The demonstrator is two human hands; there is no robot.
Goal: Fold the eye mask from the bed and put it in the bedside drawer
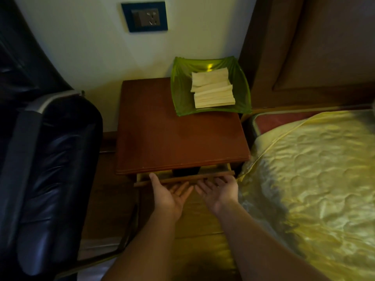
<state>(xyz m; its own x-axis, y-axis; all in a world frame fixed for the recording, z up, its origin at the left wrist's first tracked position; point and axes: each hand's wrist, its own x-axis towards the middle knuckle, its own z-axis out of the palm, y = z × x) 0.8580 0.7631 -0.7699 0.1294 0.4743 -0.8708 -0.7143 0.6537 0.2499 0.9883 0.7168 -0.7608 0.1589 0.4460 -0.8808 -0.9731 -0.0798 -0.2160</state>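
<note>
head view: a brown nightstand (180, 136) stands against the far wall, between a black chair (50, 179) on the left and the bed (316, 179) on the right. its drawer (211, 176) is pulled out only a little, leaving a narrow gap under the top. in that gap sits a dark shape (185, 171), likely the eye mask, though the slot is too dim and narrow to be sure or to tell whether it is folded.

both hands are at the drawer front, palms up and side by side, almost touching. the left hand (169, 196) has its thumb raised against the front edge and its fingers spread loose beneath it, gripping nothing. the right hand (218, 190) lies flat and released too, fingertips under the drawer front near its right end. both forearms reach in from the near edge.

on the far right corner of the nightstand rests a green dish (180, 94) holding stacked paper napkins (212, 88). a wall socket (144, 16) is mounted above. the bed wears a shiny yellow quilt, with a brown headboard (316, 43) behind.
</note>
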